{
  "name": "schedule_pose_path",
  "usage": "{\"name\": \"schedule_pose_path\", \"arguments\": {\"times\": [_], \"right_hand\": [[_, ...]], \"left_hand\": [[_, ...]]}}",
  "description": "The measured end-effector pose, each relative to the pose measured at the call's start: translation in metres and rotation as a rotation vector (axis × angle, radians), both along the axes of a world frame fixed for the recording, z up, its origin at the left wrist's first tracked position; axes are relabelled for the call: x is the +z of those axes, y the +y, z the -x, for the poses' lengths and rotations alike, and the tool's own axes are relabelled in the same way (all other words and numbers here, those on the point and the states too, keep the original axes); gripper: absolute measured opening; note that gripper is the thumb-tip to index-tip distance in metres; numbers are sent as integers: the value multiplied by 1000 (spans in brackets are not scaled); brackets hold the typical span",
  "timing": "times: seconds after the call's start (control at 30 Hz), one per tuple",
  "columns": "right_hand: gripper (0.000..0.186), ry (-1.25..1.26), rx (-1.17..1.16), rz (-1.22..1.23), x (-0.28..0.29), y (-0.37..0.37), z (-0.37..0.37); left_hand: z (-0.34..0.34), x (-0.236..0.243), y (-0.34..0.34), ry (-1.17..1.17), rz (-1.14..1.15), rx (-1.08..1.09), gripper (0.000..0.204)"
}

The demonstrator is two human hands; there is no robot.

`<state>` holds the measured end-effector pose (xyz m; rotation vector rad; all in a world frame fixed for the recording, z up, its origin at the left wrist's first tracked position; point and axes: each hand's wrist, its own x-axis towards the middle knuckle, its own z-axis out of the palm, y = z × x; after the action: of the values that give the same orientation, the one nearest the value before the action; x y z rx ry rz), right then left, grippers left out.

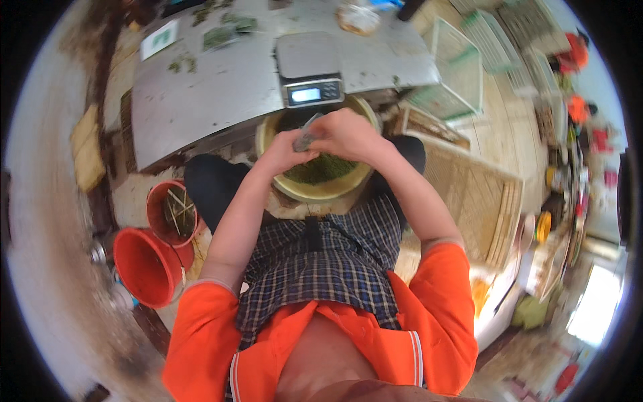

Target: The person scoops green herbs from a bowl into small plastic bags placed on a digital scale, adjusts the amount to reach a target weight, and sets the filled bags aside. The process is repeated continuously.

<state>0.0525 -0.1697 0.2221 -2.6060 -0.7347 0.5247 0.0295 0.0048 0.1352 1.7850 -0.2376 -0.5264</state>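
Observation:
Both my hands are together above a yellowish basin (309,193) that stands between my knees. Green leafy bits (320,170) lie in it. My left hand (287,151) and my right hand (345,135) pinch a small, crumpled, see-through grey-green packet (304,141), which looks like a little plastic bag. The fingers partly cover it, so its contents cannot be made out. Just beyond my hands, a digital scale (309,63) with a lit display sits at the near edge of the metal table (221,94).
Clear bags of green leaves (218,38), loose green scraps (182,63) and a white card (159,40) lie on the table. Red buckets (137,264) stand at my left. A woven bamboo tray (472,201) and plastic crates (455,63) are at my right. Other people (573,53) are far right.

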Motion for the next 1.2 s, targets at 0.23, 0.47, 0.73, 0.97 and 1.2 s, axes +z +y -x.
{"name": "schedule_pose_path", "arguments": {"times": [0.23,0.47,0.73,0.97,1.2], "right_hand": [[29,31,-162,-41,-60,-24,54],[26,-329,-387,-204,-43,-43,96],[20,-546,-675,-206,-20,-168,121],[21,-61,-1229,428,-185,-327,168],[23,323,-1149,546,-299,-264,246]], "left_hand": [[48,-62,-30,78,-78,141,41],[32,-45,-42,-138,-55,35,40],[21,46,-153,-453,65,-254,46],[6,-31,-112,-153,102,-96,35],[17,-53,-26,-113,-32,92,23]]}}
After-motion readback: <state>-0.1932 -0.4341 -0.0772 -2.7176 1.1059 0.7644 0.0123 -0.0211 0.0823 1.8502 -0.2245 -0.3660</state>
